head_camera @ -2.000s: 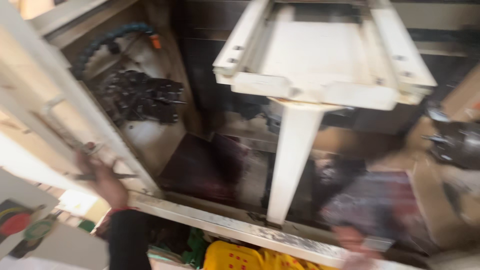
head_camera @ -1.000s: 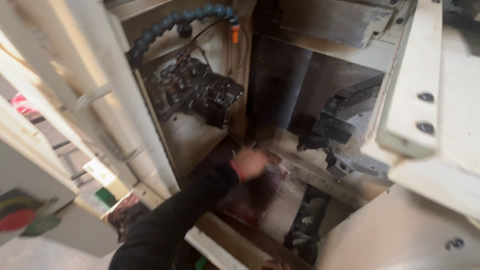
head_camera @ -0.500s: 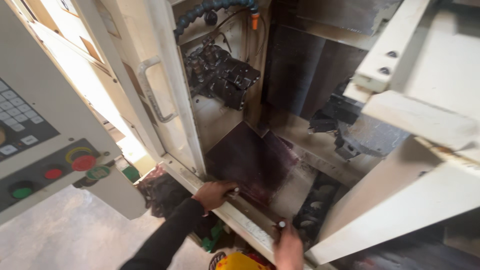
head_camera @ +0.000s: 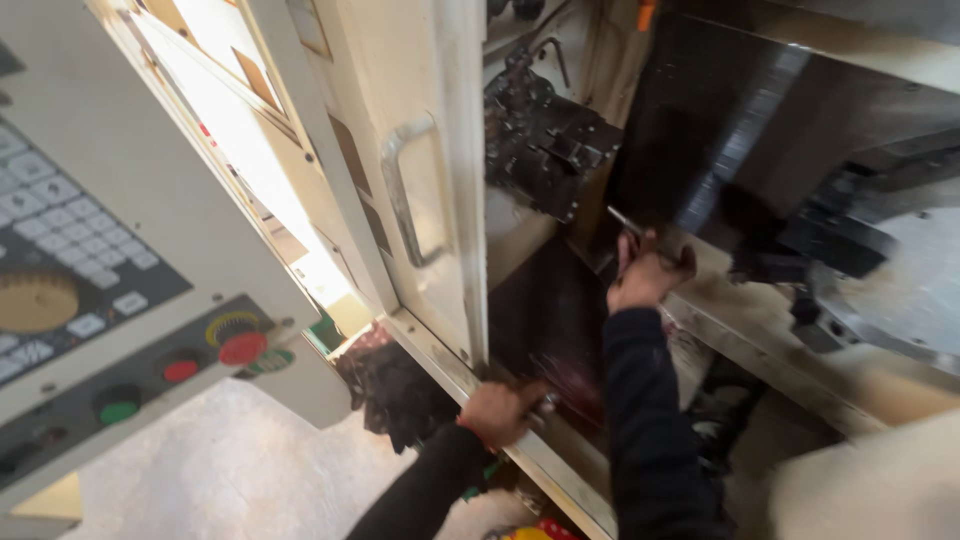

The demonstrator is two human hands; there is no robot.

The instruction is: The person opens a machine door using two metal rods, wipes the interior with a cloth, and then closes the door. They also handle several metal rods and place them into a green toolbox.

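Note:
I am looking into an open machine-tool enclosure. My left hand (head_camera: 503, 410) rests on the lower sill rail (head_camera: 560, 470) at the front of the opening, fingers curled over its edge. My right hand (head_camera: 645, 272) is raised inside the enclosure and grips a thin metal tool (head_camera: 625, 222) that points up and left. It is just below and to the right of the black tool turret (head_camera: 548, 140). Both arms wear dark sleeves. A dark sloped panel (head_camera: 545, 320) lies between my hands.
The cream sliding door (head_camera: 440, 170) with its metal handle (head_camera: 405, 190) stands to the left of the opening. A control panel (head_camera: 90, 330) with keys, a yellow dial and red and green buttons fills the left. A round chuck (head_camera: 900, 290) sits at the right.
My right hand has risen from the sill into the enclosure and now holds the thin tool up by the turret. My left hand has stayed on the sill. The view has shifted closer.

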